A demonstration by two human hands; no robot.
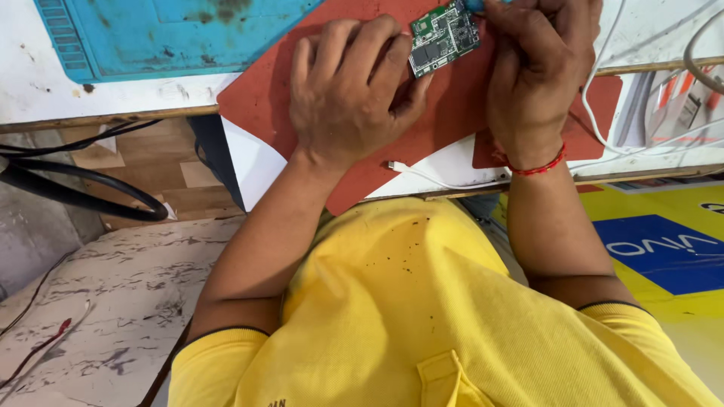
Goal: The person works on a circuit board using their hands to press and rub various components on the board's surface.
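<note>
A small green circuit board with dark chips and metal shields is pinched in my left hand, fingers curled around its lower left edge, above a red mat. My right hand is closed on a tool with a blue tip that meets the board's upper right corner. Most of that tool is hidden by my fingers. A red thread band circles my right wrist. My yellow shirt fills the lower part of the view.
A blue work mat lies at the top left on the white bench. White cables run at the right, one plug end below my left hand. Black hoses hang at the left over a marbled floor.
</note>
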